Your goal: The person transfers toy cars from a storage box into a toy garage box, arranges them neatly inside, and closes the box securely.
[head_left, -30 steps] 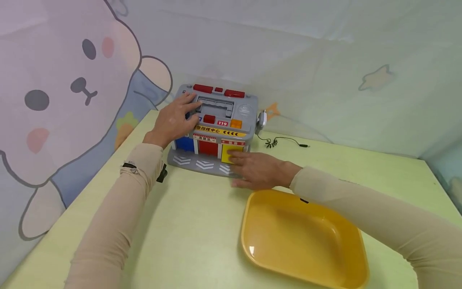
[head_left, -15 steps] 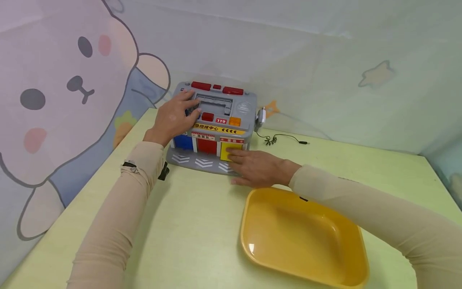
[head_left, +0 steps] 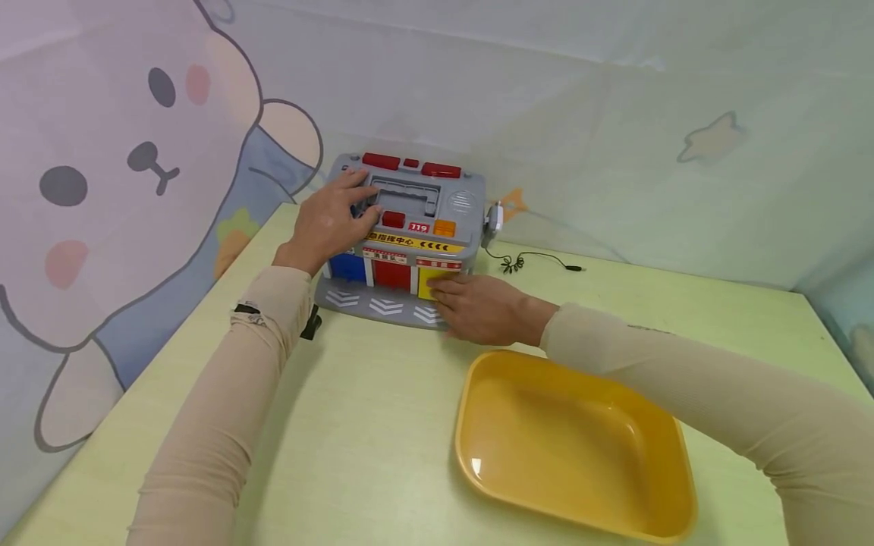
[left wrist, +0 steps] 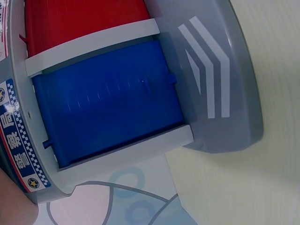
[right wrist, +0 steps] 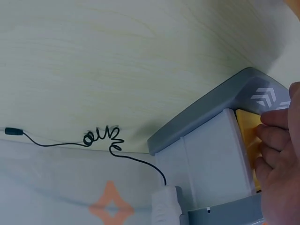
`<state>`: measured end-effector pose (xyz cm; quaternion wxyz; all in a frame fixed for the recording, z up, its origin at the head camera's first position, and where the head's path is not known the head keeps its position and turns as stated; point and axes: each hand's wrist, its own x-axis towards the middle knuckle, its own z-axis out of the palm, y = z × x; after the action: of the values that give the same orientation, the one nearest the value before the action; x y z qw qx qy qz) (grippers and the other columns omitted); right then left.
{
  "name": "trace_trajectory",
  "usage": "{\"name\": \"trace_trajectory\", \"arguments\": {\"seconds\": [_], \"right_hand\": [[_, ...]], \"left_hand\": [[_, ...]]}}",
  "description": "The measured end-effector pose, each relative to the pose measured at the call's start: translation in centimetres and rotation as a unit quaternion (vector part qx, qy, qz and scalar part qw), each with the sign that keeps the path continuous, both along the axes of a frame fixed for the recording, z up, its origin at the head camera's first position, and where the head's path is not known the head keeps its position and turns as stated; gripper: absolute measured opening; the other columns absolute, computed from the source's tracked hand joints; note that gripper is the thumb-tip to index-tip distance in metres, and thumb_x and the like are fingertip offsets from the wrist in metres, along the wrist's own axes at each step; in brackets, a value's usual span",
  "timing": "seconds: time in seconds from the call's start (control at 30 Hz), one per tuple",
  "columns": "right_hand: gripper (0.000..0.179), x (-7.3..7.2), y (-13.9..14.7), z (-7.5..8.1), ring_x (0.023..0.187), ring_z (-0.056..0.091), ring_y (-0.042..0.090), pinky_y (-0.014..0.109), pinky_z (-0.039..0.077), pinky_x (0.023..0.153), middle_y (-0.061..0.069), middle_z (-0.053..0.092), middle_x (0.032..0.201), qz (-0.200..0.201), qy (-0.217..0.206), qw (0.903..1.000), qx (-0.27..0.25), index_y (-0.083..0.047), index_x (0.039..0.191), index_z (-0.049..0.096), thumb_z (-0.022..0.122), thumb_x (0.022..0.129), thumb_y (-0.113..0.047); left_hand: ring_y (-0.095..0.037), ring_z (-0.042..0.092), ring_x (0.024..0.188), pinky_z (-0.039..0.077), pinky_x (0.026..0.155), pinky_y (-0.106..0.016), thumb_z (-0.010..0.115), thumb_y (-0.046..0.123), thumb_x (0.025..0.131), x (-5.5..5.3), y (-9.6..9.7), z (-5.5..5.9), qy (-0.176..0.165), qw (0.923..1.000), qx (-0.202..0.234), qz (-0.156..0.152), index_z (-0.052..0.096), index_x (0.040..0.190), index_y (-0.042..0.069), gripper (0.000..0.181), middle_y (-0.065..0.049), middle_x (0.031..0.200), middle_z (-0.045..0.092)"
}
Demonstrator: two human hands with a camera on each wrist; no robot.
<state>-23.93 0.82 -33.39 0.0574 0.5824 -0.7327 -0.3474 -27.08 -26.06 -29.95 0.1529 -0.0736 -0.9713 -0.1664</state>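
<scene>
A grey toy rescue station (head_left: pixel 464 203) stands at the back of the table, with blue (head_left: pixel 350 268), red (head_left: pixel 392 275) and yellow doors (head_left: pixel 426 284) along its front. My left hand (head_left: pixel 328 224) rests on the left part of its roof, fingers spread beside the folded carrying handle (head_left: pixel 407 186). In the left wrist view the blue door (left wrist: pixel 108 98) is down between white posts. My right hand (head_left: pixel 481 309) touches the yellow door with its fingertips, and its fingers cover part of that door. The right wrist view shows these fingertips against the yellow door (right wrist: pixel 246 124).
A yellow plastic tub (head_left: pixel 567 455) sits in front, below the right forearm. From a white piece (head_left: pixel 495 220) on the station's right side, a thin black cord (head_left: pixel 539 255) with a plug trails over the table. A printed cloth hangs behind.
The right hand has shifted slightly up along the yellow door, and its fingers have drawn closer together. The left hand stays on the roof. The camera view has tilted a little.
</scene>
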Motion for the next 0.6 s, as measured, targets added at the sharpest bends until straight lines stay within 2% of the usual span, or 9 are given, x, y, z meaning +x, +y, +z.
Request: {"name": "trace_trajectory", "arguments": {"seconds": [0.23, 0.33, 0.47, 0.6], "right_hand": [[0.059, 0.16, -0.42, -0.26, 0.153, 0.028, 0.028, 0.042, 0.021, 0.125, 0.012, 0.037, 0.160, 0.001, 0.052, 0.9981, 0.034, -0.003, 0.152, 0.040, 0.035, 0.108, -0.042], [0.057, 0.12, -0.36, -0.33, 0.153, 0.028, 0.029, 0.042, 0.020, 0.125, 0.012, 0.037, 0.160, 0.002, 0.066, 0.9969, 0.043, -0.003, 0.152, 0.041, 0.041, 0.107, -0.038], [0.056, -0.03, -0.22, -0.34, 0.152, 0.029, 0.030, 0.043, 0.019, 0.125, 0.014, 0.037, 0.160, -0.002, 0.070, 0.9967, 0.041, -0.002, 0.151, 0.041, 0.046, 0.106, -0.034], [0.058, -0.16, -0.21, -0.34, 0.151, 0.031, 0.030, 0.044, 0.021, 0.125, 0.014, 0.039, 0.159, -0.007, 0.052, 0.9984, 0.020, -0.002, 0.150, 0.043, 0.039, 0.107, -0.040]], "left_hand": [[-0.022, 0.027, 0.154, 0.038, 0.116, -0.051, 0.054, 0.037, 0.099, 0.17, 0.07, 0.05, 0.003, 1.0000, 0.006, -0.003, 0.057, 0.143, 0.014, 0.049, -0.004, 0.162, 0.036], [-0.022, 0.027, 0.153, 0.039, 0.115, -0.051, 0.054, 0.037, 0.100, 0.26, 0.16, 0.15, 0.005, 1.0000, 0.006, -0.005, 0.058, 0.142, 0.013, 0.049, -0.005, 0.162, 0.036], [-0.023, 0.027, 0.153, 0.037, 0.117, -0.051, 0.053, 0.037, 0.100, 0.22, 0.32, 0.30, 0.007, 0.9999, 0.007, -0.003, 0.057, 0.143, 0.013, 0.049, -0.006, 0.162, 0.037], [-0.023, 0.026, 0.154, 0.034, 0.119, -0.051, 0.052, 0.036, 0.100, 0.16, 0.37, 0.30, 0.006, 0.9999, 0.011, -0.004, 0.057, 0.143, 0.012, 0.050, -0.006, 0.162, 0.036]]}}
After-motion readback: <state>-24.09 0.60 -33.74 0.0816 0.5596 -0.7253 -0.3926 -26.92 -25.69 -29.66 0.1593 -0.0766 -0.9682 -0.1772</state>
